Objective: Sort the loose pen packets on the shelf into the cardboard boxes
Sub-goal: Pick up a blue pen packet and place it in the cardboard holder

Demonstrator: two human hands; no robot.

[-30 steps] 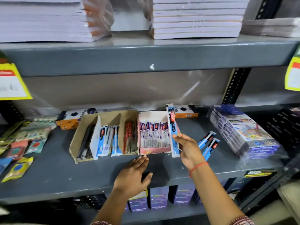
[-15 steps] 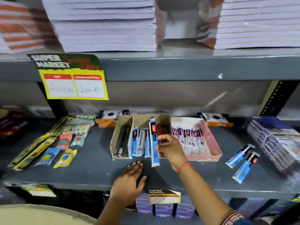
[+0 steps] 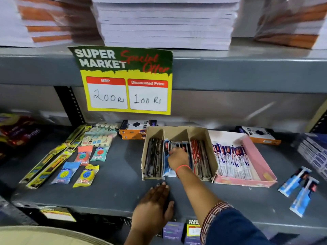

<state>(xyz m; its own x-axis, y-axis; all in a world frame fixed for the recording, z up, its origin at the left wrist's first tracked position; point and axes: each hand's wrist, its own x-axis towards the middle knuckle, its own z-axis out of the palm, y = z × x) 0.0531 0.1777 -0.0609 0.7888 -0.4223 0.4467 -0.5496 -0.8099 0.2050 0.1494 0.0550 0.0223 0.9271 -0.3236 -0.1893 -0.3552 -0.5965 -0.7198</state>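
Now the right hand (image 3: 177, 159) has pushed the blue pen packet (image 3: 168, 171), still pinched, down into the cardboard box (image 3: 211, 156)'s middle slot; the left hand (image 3: 154, 203) stays flat, empty, on the shelf (image 3: 115, 191).

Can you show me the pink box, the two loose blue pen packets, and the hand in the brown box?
pink box (image 3: 258, 160): head view, right wall.
loose blue pen packets (image 3: 293, 181): head view, blue body of the nearer-left packet.
right hand (image 3: 177, 157): head view, back of hand.
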